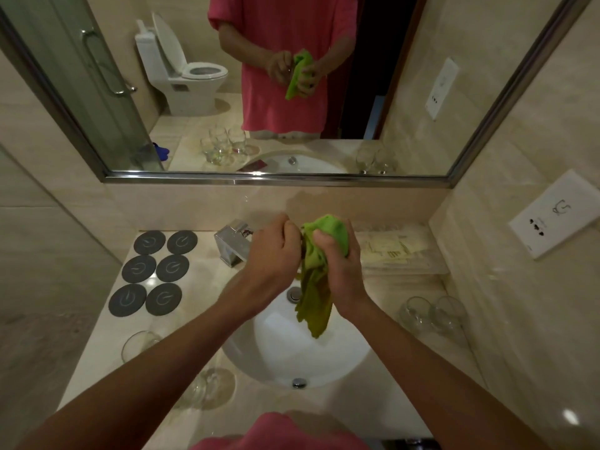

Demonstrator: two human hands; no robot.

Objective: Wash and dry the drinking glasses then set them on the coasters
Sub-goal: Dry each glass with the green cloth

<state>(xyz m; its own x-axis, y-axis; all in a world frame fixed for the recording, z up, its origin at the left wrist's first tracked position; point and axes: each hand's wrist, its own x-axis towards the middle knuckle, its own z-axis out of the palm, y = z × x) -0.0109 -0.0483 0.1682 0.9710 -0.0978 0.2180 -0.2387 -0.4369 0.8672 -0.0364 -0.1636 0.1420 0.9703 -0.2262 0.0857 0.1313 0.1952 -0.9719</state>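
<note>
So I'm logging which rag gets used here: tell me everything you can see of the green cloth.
The green cloth is a soft, bright lime rag, crumpled and bunched at the top, where the right hand grips it. The left hand is closed beside it; what it holds is hidden. The cloth's lower part hangs loose in folds above the white sink, darker and possibly damp toward the bottom end. It also shows in the mirror.

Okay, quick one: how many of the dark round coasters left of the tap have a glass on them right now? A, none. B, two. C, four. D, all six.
A: all six coasters lie bare, while the glasses stand elsewhere on the counter.
</note>
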